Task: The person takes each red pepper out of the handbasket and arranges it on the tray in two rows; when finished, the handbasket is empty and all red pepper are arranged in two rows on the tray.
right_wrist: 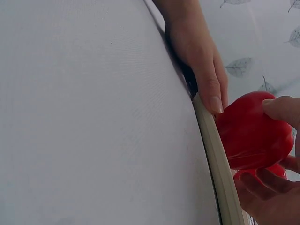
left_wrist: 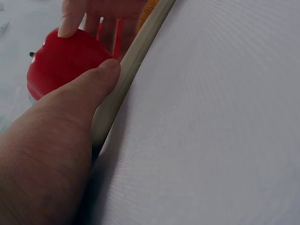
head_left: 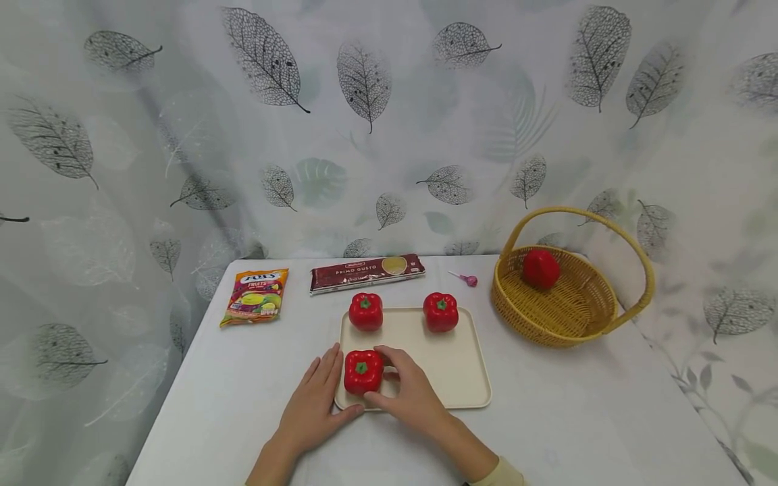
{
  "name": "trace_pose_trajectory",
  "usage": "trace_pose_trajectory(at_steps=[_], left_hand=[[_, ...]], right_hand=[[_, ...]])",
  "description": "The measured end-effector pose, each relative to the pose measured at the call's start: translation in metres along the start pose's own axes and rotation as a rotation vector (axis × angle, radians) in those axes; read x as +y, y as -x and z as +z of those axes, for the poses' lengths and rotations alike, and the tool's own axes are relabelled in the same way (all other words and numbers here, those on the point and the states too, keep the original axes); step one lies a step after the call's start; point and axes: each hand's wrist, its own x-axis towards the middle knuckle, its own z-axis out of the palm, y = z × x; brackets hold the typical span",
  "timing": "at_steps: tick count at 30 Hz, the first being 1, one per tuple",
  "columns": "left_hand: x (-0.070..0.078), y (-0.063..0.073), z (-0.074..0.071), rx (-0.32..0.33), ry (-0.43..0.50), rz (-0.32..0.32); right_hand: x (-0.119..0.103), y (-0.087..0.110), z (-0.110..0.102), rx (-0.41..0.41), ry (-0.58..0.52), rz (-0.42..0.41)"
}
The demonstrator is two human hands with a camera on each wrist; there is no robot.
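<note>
Two hands: right grasping glossy, lobed pepper; left straight-fingered, touching smooth, round-cornered tray.

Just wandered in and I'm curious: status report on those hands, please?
Right hand grips red pepper at the near-left corner of the tray. Left hand at tray's left rim, fingers straight. Nothing visibly in the way.

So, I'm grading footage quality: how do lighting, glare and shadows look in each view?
Head view: bright, small glints on the red peppers; left wrist: dimmer, dark shadow beside the left hand; right wrist: also dim, shadow beside that hand.
</note>
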Motion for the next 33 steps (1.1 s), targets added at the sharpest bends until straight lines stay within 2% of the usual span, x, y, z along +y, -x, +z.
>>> trace_pose_trajectory(at_steps=[13,18,33], left_hand=[[0.0,0.0,0.0,0.002,-0.01,-0.003],[0.0,0.0,0.0,-0.002,-0.013,-0.008],[-0.001,0.0,0.003,0.005,-0.003,-0.023]], right_hand=[[0.001,0.0,0.002,-0.021,0.038,0.017],[-0.002,0.001,-0.001,-0.021,0.072,-0.002],[-0.015,0.003,-0.033,0.031,0.084,-0.01]])
